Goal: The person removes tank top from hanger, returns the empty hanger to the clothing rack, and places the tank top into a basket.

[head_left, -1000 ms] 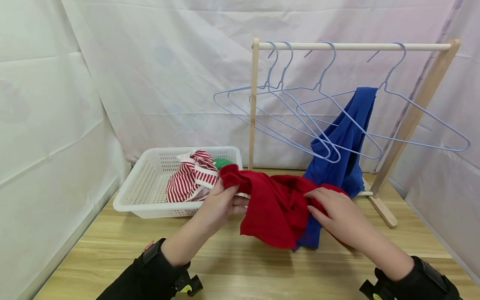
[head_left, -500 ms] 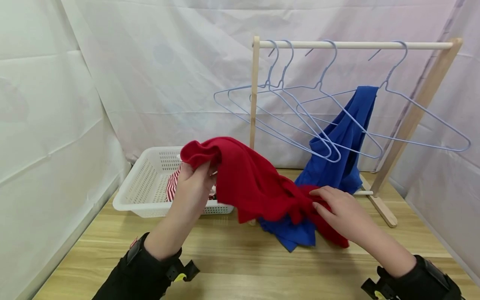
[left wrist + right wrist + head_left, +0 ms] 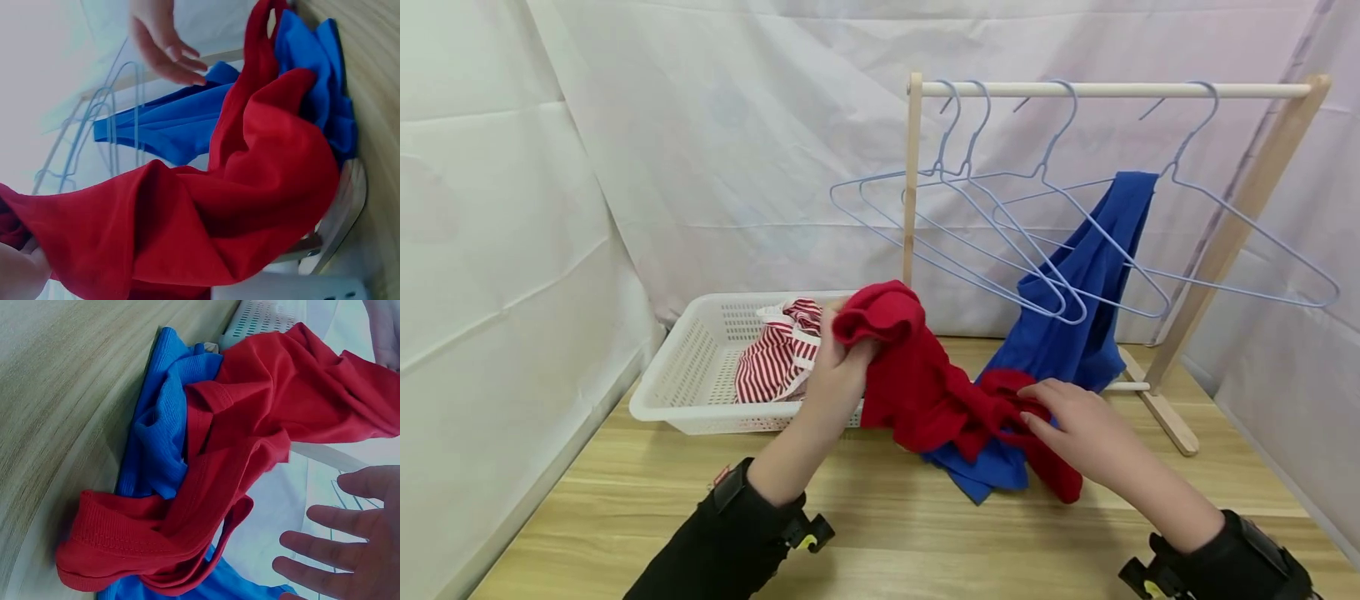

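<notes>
My left hand point(image 3: 842, 371) grips one end of a red garment point(image 3: 917, 408), lifted above the table near the basket's right end. The garment sags in folds to the right; in the right wrist view its ribbed cuff point(image 3: 119, 537) lies low by the table. My right hand point(image 3: 1075, 425) is beside the garment's right part, and the right wrist view has its fingers point(image 3: 334, 520) spread and apart from the cloth. A blue garment point(image 3: 1067, 325) hangs from the rightmost hanger point(image 3: 1255, 221) by one narrow end. Its lower end rests on the table, partly beneath the red one.
A wooden rack point(image 3: 1112, 90) stands at the back right, bearing several light-blue wire hangers point(image 3: 992, 200). A white plastic basket point(image 3: 677, 367) sits at the back left. Inside it lies a red-and-white striped cloth point(image 3: 771, 362). White curtains surround the wooden table point(image 3: 625, 500).
My left hand swung left and up with the red garment, then came partway back right. The garment's right end dropped toward the table, baring more blue cloth. My right hand has barely moved.
</notes>
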`<state>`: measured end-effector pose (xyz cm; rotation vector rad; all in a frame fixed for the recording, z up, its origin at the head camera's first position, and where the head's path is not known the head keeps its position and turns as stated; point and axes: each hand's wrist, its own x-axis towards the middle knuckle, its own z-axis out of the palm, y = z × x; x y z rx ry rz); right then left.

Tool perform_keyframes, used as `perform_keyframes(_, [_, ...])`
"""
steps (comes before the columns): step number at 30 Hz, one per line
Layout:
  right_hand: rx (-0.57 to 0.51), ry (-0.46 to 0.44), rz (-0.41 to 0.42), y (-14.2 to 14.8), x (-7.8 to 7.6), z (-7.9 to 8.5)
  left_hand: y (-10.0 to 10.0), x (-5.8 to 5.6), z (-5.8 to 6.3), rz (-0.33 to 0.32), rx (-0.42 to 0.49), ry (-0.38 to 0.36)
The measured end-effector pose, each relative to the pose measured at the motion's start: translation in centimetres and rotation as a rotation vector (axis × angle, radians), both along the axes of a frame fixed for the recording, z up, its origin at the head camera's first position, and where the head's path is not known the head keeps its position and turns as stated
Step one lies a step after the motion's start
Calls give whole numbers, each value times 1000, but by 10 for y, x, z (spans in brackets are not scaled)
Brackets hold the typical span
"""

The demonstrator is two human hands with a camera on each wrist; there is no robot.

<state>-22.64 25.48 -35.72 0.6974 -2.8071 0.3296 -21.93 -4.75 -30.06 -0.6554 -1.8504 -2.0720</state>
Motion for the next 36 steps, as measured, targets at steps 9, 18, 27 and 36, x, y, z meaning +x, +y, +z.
perform_keyframes(9, [-4,-26,-21,4,-6,-7,35,-28,-34,-22,-349,143])
perform_keyframes(18, [-8,-79,-50,8,-8,-13,60,-46,-72,-53,-742,181])
perform_keyframes(27, [-5,-91,-60,10,-7,-17,78,-54,-101,61,-1273,321])
perform_keyframes(36, [4,-79,-53,8,-10,-22,76,-63,-121,86,-1601,385])
